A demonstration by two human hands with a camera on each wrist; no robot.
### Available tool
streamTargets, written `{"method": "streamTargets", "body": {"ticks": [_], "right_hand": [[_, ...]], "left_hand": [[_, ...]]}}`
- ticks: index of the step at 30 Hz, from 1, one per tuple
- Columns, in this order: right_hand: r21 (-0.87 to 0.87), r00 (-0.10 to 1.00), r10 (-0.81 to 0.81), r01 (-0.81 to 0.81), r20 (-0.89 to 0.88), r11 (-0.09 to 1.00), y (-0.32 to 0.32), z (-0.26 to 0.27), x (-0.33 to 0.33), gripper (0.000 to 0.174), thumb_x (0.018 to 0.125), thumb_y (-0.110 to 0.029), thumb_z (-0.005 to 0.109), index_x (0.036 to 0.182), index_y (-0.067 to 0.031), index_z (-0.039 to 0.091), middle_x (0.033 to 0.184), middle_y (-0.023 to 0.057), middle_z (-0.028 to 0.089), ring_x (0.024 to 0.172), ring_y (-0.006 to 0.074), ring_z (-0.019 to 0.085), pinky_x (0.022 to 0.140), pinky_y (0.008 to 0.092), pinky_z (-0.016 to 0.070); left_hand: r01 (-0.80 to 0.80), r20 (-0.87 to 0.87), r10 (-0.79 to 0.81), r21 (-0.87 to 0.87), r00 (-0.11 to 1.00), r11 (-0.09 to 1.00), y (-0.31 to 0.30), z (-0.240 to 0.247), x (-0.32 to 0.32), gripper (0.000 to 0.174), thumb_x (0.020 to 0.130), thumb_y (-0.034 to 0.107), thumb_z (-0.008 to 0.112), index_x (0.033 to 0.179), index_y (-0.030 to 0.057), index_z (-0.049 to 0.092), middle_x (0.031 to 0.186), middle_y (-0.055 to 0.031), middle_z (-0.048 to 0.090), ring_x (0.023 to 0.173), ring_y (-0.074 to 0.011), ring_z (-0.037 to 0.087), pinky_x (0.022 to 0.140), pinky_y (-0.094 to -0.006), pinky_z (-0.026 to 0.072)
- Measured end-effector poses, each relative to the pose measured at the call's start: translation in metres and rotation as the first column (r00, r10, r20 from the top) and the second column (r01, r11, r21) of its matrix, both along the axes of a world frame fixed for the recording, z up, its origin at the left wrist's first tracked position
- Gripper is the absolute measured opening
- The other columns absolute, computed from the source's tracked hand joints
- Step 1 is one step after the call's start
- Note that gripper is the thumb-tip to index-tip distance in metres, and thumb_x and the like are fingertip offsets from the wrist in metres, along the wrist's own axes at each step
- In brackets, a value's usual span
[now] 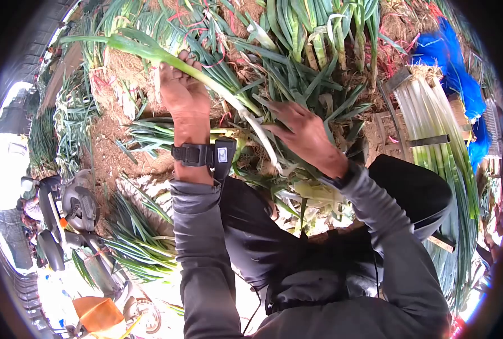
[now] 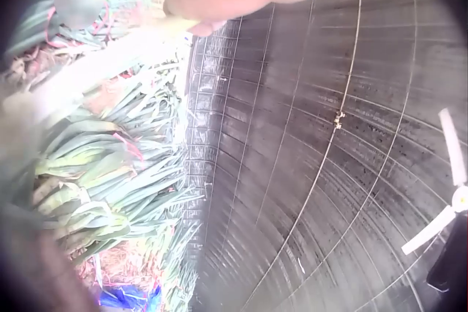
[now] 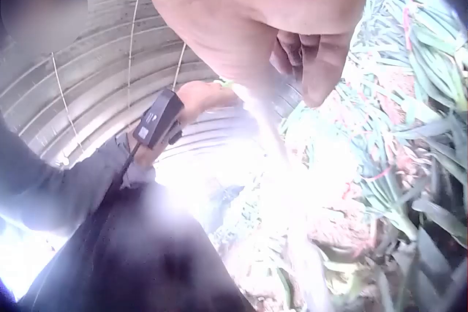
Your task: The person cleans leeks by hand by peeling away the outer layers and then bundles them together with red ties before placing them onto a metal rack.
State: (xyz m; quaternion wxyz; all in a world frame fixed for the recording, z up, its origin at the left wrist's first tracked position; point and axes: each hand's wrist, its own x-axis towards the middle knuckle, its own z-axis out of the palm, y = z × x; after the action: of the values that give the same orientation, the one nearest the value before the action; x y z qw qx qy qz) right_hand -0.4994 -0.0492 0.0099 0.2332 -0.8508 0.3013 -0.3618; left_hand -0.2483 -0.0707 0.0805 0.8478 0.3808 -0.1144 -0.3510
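One long leek point(image 1: 223, 90) slants across the head view, green leaf end at upper left, white root end at lower right. My left hand point(image 1: 184, 93) holds it around the green part, palm turned up and fingers curled over the stalk. My right hand point(image 1: 308, 133) is beside the white lower part, fingers extended and thumb apart from them, tips right at the stalk. Glare washes out the pale stalk point(image 3: 296, 231) in the right wrist view, where it passes below the right hand point(image 3: 270, 5). Peeled pale leaves point(image 1: 319, 195) lie under the root end.
Bundles of leeks point(image 1: 319, 28) are heaped ahead, some bound with pink ties. Trimmed white leeks point(image 1: 426, 107) lie stacked on a wooden rack at the right, beside blue plastic point(image 1: 455, 68). A motorbike point(image 1: 79, 203) stands at left. A curved covering point(image 2: 307, 144) arches over.
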Motion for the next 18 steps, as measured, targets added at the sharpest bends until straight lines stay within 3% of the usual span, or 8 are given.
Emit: {"method": "streamTargets", "body": {"ticks": [3,6,7,10,11,14,17,18], "right_hand": [[-0.09,0.999,0.039,-0.037,0.02,0.995,-0.009,0.009,0.038,0.042,0.088,-0.025,0.076,0.122,-0.0041,0.062,0.108,0.0132,0.07,0.091,0.0293,0.072,0.073,0.0363,0.0583],[0.165,0.998,0.054,-0.055,0.009,0.985,-0.009,-0.002,0.054,0.037,0.087,-0.023,0.078,0.115,-0.0037,0.064,0.105,0.012,0.071,0.083,0.0237,0.073,0.071,0.0331,0.0574],[0.32,0.994,0.055,-0.082,0.094,0.944,-0.009,-0.003,0.052,0.026,0.089,-0.017,0.077,0.106,-0.0016,0.066,0.097,0.0085,0.072,0.076,0.0145,0.071,0.068,0.0284,0.0559],[0.474,0.931,0.077,-0.252,0.357,0.844,-0.019,-0.007,0.05,0.018,0.089,-0.015,0.077,0.096,-0.0017,0.068,0.085,0.0122,0.072,0.076,0.0178,0.071,0.066,0.0311,0.0555],[0.498,0.905,0.115,-0.328,0.41,0.803,-0.023,-0.009,0.05,0.016,0.09,-0.011,0.076,0.098,-0.0001,0.068,0.084,0.01,0.071,0.076,0.0147,0.07,0.065,0.0303,0.0554],[0.33,0.948,0.224,-0.291,0.225,0.898,-0.028,0.007,0.043,0.01,0.091,-0.002,0.071,0.098,0.0031,0.066,0.099,0.0086,0.065,0.084,0.0133,0.066,0.074,0.0265,0.0567],[0.361,0.819,0.261,-0.48,0.512,0.799,-0.022,-0.003,0.018,0.007,0.091,-0.001,0.07,0.097,0.0004,0.066,0.101,0.0095,0.066,0.086,0.0175,0.066,0.074,0.028,0.0566],[0.334,0.743,0.234,-0.529,0.628,0.78,-0.021,-0.012,0.012,0.008,0.093,-0.003,0.07,0.098,0.0007,0.064,0.1,0.0073,0.067,0.082,0.0149,0.066,0.072,0.0265,0.0561]], "left_hand": [[0.081,0.057,-0.076,-0.098,0.995,0.992,0.0,-0.009,-0.004,0.032,0.105,0.023,0.054,0.129,0.0012,0.051,0.111,-0.0133,0.063,0.093,-0.0205,0.059,0.087,-0.0388,0.0535],[0.161,0.058,-0.152,-0.208,0.987,0.965,-0.001,-0.015,0.0,0.031,0.099,0.015,0.064,0.127,0.0034,0.056,0.106,-0.0139,0.066,0.092,-0.0215,0.063,0.088,-0.0386,0.0562],[0.189,0.044,-0.184,-0.19,0.982,0.963,-0.001,-0.015,0.002,0.031,0.099,0.014,0.064,0.127,0.0042,0.057,0.106,-0.0147,0.066,0.094,-0.0226,0.064,0.09,-0.0389,0.057],[0.286,0.062,-0.281,-0.093,0.958,0.954,0.0,-0.012,-0.009,0.028,0.097,0.013,0.067,0.125,0.0081,0.062,0.104,-0.0151,0.067,0.098,-0.0239,0.067,0.091,-0.0385,0.0599],[0.332,0.067,-0.327,-0.085,0.943,0.94,-0.001,-0.012,-0.016,0.029,0.097,0.014,0.067,0.125,0.0076,0.062,0.104,-0.0148,0.067,0.098,-0.0243,0.067,0.09,-0.0386,0.0603],[0.366,0.106,-0.356,-0.091,0.928,0.926,-0.006,-0.021,-0.022,0.024,0.097,0.015,0.068,0.119,0.0075,0.062,0.099,-0.0115,0.067,0.086,-0.0206,0.065,0.077,-0.0328,0.0585],[0.368,0.157,-0.344,-0.17,0.926,0.914,-0.009,-0.023,-0.017,0.018,0.099,0.017,0.067,0.113,0.0089,0.06,0.093,-0.0081,0.066,0.076,-0.0156,0.057,0.065,-0.0269,0.0493],[0.352,0.165,-0.325,-0.177,0.931,0.919,-0.008,-0.022,-0.016,0.018,0.099,0.017,0.067,0.113,0.009,0.06,0.092,-0.0077,0.065,0.076,-0.0155,0.057,0.065,-0.0271,0.0491]]}}
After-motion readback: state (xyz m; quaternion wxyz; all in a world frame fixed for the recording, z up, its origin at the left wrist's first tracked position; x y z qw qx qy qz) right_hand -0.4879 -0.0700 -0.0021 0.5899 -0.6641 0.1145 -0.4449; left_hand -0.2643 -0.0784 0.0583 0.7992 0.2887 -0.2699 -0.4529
